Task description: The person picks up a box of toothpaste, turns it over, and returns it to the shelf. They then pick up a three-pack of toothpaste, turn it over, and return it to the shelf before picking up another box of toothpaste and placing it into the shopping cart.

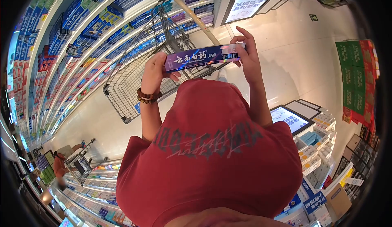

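Observation:
A long purple-blue toothpaste box [200, 58] with white lettering is held level in front of the red shirt, above the floor. My left hand [154, 72], with a beaded bracelet at the wrist, grips the box's left end. At the right end, my right hand [248, 55] pinches the box between fingers and thumb, with its index finger raised above the top edge. Just beyond the box stands a wire shopping cart [134, 70] with a pale handle.
Shelves [77, 35] packed with boxed goods curve along the left. A lit display screen [249, 6] stands at the top, another screen [289, 119] at the lower right beside stacked boxes. Green and red cartons [355, 78] are far right. Another person [60, 165] is beside a cart at lower left.

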The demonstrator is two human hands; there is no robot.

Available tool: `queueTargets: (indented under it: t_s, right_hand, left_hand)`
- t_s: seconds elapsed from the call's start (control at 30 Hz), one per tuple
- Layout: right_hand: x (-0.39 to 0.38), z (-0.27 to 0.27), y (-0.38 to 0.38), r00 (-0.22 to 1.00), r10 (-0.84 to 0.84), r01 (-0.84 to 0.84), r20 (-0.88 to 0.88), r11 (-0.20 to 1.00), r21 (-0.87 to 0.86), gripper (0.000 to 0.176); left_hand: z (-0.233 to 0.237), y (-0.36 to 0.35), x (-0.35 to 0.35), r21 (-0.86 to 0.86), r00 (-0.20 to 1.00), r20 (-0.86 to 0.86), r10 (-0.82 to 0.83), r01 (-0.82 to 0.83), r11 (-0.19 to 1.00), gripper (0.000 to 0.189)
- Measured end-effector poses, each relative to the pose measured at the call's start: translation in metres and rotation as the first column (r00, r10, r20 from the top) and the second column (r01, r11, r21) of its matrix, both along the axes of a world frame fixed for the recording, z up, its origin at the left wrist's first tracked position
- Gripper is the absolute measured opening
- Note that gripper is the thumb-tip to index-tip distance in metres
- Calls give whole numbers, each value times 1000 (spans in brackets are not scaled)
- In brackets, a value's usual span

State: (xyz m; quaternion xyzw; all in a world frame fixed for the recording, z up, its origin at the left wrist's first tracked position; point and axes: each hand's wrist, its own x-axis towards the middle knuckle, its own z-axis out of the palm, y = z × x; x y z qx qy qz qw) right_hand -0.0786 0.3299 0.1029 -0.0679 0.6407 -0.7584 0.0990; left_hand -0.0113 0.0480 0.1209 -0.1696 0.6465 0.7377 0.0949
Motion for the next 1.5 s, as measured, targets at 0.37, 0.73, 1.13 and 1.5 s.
queueTargets:
  t_s: [0.37, 0.73, 1.13, 1.5]
  right_hand:
    - [-6, -26, -15, 981, -179, 192, 79, 958, -213, 37]
    - [-10, -43, -32, 972, -215, 225, 95, 967, -121, 34]
    - [-111, -94, 94, 987, -110, 116, 119, 992, -43, 46]
    - [-215, -54, 201, 1000, 26, -26, 12, 1000, -2, 61]
  left_hand:
    - [-26, -1, -7, 231, 957, -177, 231, -188, 955, 24]
    - [-72, 1, -20, 283, 881, -101, 462, -419, 863, 37]
    - [-101, 133, -93, -165, 891, -264, 369, -419, 893, 47]
    - [-67, 239, -190, -596, 878, -335, 343, -479, 644, 48]
